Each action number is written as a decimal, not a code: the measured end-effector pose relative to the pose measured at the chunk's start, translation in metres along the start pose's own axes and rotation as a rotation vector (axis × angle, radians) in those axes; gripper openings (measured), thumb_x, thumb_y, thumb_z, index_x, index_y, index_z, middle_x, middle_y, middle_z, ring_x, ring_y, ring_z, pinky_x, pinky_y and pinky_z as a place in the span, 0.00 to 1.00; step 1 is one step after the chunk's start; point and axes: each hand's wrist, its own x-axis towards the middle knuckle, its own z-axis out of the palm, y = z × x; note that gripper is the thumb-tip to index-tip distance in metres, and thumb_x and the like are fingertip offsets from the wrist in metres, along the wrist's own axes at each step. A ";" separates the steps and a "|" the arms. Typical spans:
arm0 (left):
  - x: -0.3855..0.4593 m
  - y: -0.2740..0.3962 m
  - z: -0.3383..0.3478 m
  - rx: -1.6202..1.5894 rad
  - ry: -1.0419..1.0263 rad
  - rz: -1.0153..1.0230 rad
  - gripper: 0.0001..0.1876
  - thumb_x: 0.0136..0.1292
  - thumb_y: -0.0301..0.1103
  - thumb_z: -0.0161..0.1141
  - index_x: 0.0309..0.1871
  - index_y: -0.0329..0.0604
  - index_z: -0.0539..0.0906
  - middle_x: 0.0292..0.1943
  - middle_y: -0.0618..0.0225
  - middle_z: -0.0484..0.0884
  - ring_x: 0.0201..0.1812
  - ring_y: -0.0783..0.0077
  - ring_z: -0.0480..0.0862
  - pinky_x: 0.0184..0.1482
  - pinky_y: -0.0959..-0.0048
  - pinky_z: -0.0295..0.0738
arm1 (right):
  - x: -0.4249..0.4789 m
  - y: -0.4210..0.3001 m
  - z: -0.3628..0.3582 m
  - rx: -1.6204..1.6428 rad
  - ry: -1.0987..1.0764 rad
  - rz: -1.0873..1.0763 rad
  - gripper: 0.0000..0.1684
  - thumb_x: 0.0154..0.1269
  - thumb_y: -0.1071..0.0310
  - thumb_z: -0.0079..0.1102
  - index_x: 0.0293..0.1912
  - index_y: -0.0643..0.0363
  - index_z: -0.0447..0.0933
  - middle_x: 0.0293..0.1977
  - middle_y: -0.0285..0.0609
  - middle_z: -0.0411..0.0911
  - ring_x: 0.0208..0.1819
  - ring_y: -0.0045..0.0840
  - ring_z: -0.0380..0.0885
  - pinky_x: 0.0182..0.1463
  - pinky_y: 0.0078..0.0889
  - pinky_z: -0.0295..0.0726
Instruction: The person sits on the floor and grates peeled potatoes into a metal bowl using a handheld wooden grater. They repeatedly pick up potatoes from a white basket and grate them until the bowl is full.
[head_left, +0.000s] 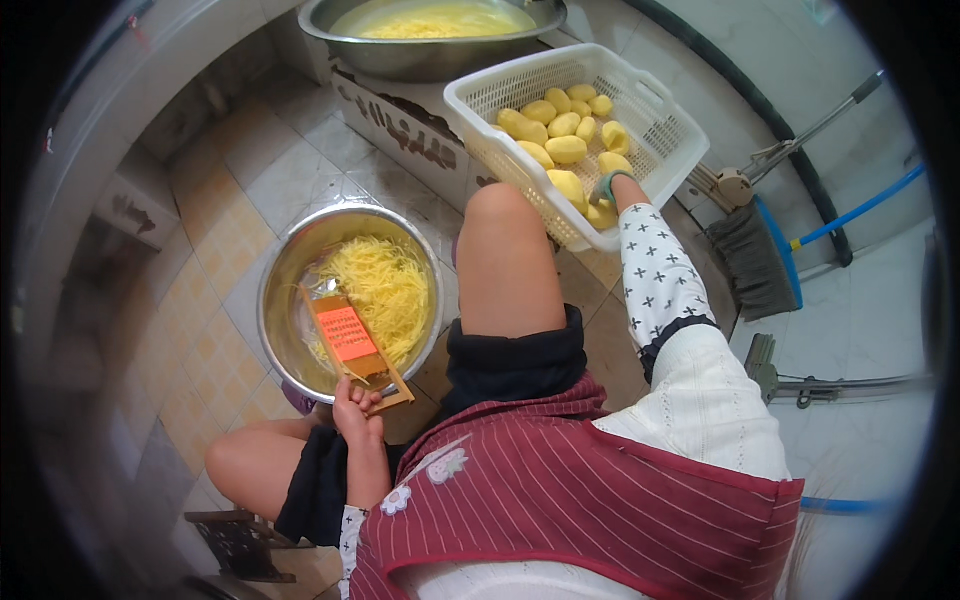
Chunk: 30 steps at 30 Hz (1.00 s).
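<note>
My left hand (355, 405) is closed on the near end of a wooden-framed grater (346, 334) with an orange grating plate. The grater leans in a round stainless steel basin (271, 315), beside a heap of yellow potato shreds (386, 292). My right hand (609, 189), in a greenish glove, reaches into the near corner of a white plastic basket (667, 142) holding several peeled potatoes (566, 149). It is at the potatoes by the near wall; its fingers are mostly hidden, so whether it grips one does not show.
A large metal basin (442, 56) with shreds in liquid stands beyond, on a worn white block (397, 124). At right are a broom (757, 259) with a blue handle, a long-handled tool (817, 131) and a black pipe (739, 82) along the wall. A small stool (240, 544) is at lower left.
</note>
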 end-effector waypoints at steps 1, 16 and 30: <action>-0.001 -0.003 0.002 0.005 0.005 0.000 0.12 0.67 0.36 0.52 0.27 0.49 0.66 0.17 0.79 0.58 0.15 0.82 0.58 0.24 0.76 0.64 | 0.012 0.004 0.003 0.017 -0.134 0.048 0.47 0.46 0.48 0.67 0.66 0.46 0.61 0.67 0.45 0.56 0.68 0.36 0.54 0.70 0.35 0.55; 0.008 -0.006 0.005 -0.091 -0.006 0.018 0.09 0.66 0.34 0.52 0.29 0.50 0.68 0.15 0.80 0.56 0.14 0.83 0.55 0.22 0.77 0.63 | -0.039 -0.056 -0.118 1.360 0.324 -0.815 0.44 0.52 0.60 0.69 0.63 0.66 0.59 0.55 0.53 0.70 0.52 0.33 0.75 0.52 0.31 0.77; -0.030 0.048 0.043 0.119 0.027 0.241 0.08 0.66 0.31 0.52 0.45 0.39 0.74 0.17 0.81 0.62 0.14 0.87 0.60 0.20 0.83 0.63 | -0.302 -0.295 0.034 0.575 -0.083 -0.954 0.36 0.51 0.51 0.61 0.59 0.53 0.69 0.48 0.57 0.74 0.51 0.44 0.74 0.56 0.39 0.73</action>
